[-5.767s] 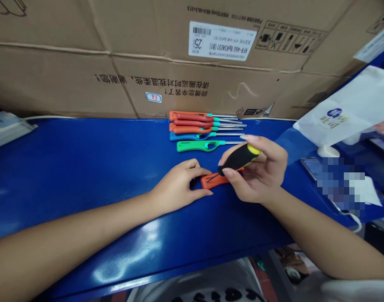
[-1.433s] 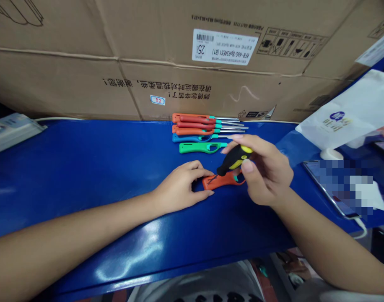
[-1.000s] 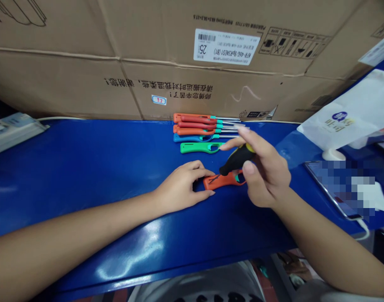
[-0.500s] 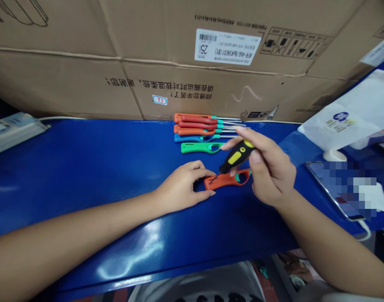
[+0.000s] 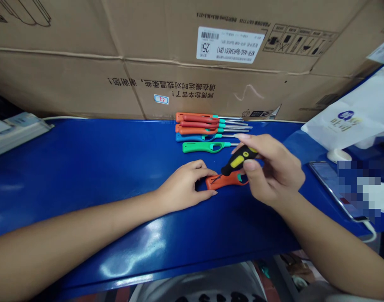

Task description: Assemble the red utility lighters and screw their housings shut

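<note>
An orange long-nosed lighter (image 5: 225, 181) lies on the blue table (image 5: 85, 167). My left hand (image 5: 184, 184) pinches its left end between thumb and fingers and holds it flat. My right hand (image 5: 270, 172) is closed round a black and yellow screwdriver (image 5: 237, 160). The screwdriver's thin tip touches the lighter's body near its left end. Behind them lies a neat row of several more lighters (image 5: 207, 131), orange, blue and green, their metal nozzles pointing right.
Big cardboard boxes (image 5: 179, 54) stand along the table's far edge. A white bag (image 5: 352, 113) and a phone (image 5: 333, 184) lie at the right. A flat pale object (image 5: 12, 132) sits at the far left.
My right hand has turned the screwdriver in its fingers while the tip stays on the orange lighter. My left hand has kept its hold. The view has drifted slightly.
</note>
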The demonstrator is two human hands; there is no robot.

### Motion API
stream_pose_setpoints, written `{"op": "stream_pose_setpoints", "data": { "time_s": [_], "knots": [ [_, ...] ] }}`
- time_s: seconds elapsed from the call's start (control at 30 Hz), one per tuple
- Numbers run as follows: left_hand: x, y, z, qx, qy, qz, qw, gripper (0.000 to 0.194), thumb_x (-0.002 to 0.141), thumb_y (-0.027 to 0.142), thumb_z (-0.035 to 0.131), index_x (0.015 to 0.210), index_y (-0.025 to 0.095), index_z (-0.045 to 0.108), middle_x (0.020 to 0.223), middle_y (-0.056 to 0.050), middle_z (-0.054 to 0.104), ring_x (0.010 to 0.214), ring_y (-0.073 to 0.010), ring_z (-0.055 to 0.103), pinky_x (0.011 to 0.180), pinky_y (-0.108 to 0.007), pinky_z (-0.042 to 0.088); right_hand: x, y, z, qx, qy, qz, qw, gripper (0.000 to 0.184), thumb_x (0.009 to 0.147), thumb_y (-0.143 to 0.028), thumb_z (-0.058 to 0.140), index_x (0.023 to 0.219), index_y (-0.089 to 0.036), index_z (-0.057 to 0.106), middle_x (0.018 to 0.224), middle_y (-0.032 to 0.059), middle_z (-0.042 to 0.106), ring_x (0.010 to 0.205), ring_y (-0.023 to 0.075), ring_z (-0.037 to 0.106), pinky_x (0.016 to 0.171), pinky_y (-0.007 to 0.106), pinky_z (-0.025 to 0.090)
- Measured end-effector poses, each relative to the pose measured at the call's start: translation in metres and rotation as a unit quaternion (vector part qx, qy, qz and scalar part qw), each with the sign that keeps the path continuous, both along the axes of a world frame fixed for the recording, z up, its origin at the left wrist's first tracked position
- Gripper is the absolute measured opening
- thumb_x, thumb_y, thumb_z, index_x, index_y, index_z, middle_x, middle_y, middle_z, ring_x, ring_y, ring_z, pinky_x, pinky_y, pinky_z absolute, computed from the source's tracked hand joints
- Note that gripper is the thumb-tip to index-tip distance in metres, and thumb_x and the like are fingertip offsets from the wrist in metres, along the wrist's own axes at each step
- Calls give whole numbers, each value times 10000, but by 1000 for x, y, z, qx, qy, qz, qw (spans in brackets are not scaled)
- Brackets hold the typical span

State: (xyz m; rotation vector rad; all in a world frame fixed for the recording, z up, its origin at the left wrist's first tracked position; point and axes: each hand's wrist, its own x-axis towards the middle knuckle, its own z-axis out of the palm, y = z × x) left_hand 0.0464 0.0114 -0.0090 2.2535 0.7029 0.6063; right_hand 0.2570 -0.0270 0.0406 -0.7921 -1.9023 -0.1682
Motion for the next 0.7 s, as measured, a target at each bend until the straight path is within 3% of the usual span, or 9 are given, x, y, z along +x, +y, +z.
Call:
{"op": "stream_pose_setpoints", "data": {
  "time_s": [0.07, 0.13, 0.23, 0.33, 0.43, 0.53, 0.6, 0.7],
  "knots": [
    [0, 0, -1, 0, 5, 0, 1000, 330, 830, 296, 791, 1128, 175, 713, 979, -43, 610, 881, -189, 596, 823, -335, 501, 1, 1, 2, 47, 0, -24, 999, 402, 915, -277, 671, 1315, -308, 659, 903, 39, 747, 677, 195, 641, 619, 366, 578],
    [0, 0, -1, -1, 7, -1, 1000, 348, 827, 291, 796, 1142, 168, 711, 974, -43, 607, 873, -187, 593, 813, -331, 496, 2, 1, 4, 47, -4, -34, 998, 364, 944, -282, 629, 1305, -298, 672, 903, 47, 742, 719, 201, 653, 654, 371, 581],
    [1, 0, -1, -5, 1, -2, 1000, 359, 825, 279, 801, 1150, 158, 708, 970, -40, 604, 862, -181, 590, 800, -319, 492, 1, -2, 6, -36, 4, -3, 999, 410, 1013, -256, 473, 1401, -295, 598, 1076, 71, 737, 868, 226, 695, 746, 417, 602],
    [1, -1, -1, -1, -3, -4, 1000, 334, 826, 279, 801, 1124, 155, 715, 962, -40, 600, 862, -182, 588, 797, -316, 488, 0, -2, 3, -102, 42, 51, 993, 429, 1014, -231, 478, 1423, -328, 564, 1108, 57, 727, 771, 195, 696, 656, 384, 604],
    [0, 0, -1, 1, 0, -2, 1000, 340, 827, 288, 799, 1130, 160, 713, 957, -39, 599, 855, -183, 587, 795, -321, 489, 1, 1, 1, -53, 51, 53, 996, 411, 948, -257, 636, 1348, -350, 625, 1001, 41, 734, 707, 189, 664, 580, 350, 574],
    [0, 0, -1, -1, 1, -3, 1000, 349, 832, 287, 794, 1147, 164, 706, 964, -42, 601, 861, -185, 590, 793, -322, 491, 2, 2, 1, 10, 22, 19, 1000, 419, 935, -284, 653, 1351, -327, 636, 996, 61, 739, 780, 216, 673, 635, 370, 588],
    [0, 0, -2, 0, -2, -4, 1000, 345, 833, 289, 793, 1140, 157, 706, 966, -46, 601, 875, -190, 591, 794, -322, 492, 0, -2, 1, -26, 19, 21, 999, 430, 981, -269, 561, 1408, -309, 592, 1112, 81, 735, 826, 220, 691, 677, 387, 606],
    [0, 0, -2, 5, -5, -4, 1000, 349, 832, 292, 795, 1137, 147, 707, 970, -51, 601, 885, -194, 590, 798, -324, 493, -3, -5, -2, -135, 72, 72, 986, 465, 1006, -216, 500, 1458, -325, 526, 1220, 75, 709, 688, 160, 681, 574, 344, 602]
  ]
}}
